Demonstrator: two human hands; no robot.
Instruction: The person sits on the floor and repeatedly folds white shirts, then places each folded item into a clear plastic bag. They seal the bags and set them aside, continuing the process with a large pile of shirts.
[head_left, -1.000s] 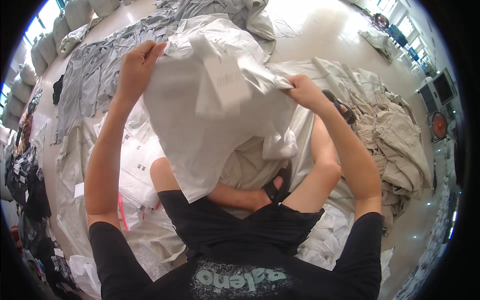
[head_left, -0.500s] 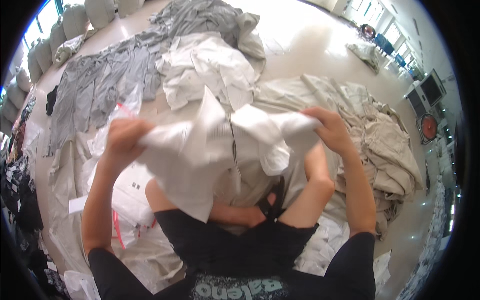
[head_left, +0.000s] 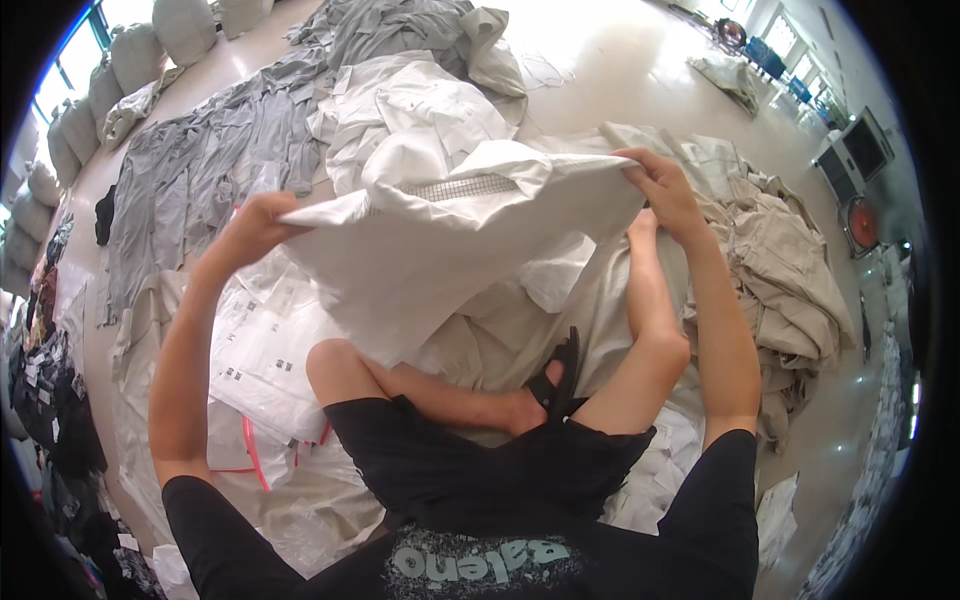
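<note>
A white jacket (head_left: 430,255) with a collar and a grid-patterned inner lining hangs stretched in the air in front of my knees. My left hand (head_left: 256,230) is closed on one shoulder corner, and my right hand (head_left: 668,196) pinches the opposite one. Its plain outer side faces me, and its lower part drapes toward my bent left knee. Below it, flat clear plastic bags (head_left: 270,350) with red edges lie beside my left leg on a beige cloth (head_left: 480,345).
Grey garments (head_left: 210,175) lie spread at the far left, next to a heap of white garments (head_left: 420,110). Crumpled beige garments (head_left: 785,275) lie to my right. Stuffed sacks (head_left: 135,60) line the far left; a fan (head_left: 860,225) stands far right.
Both hands have risen slightly and pulled the jacket taut. It has turned: the dark front zip seen earlier is hidden, and the plain side and collar lining now show.
</note>
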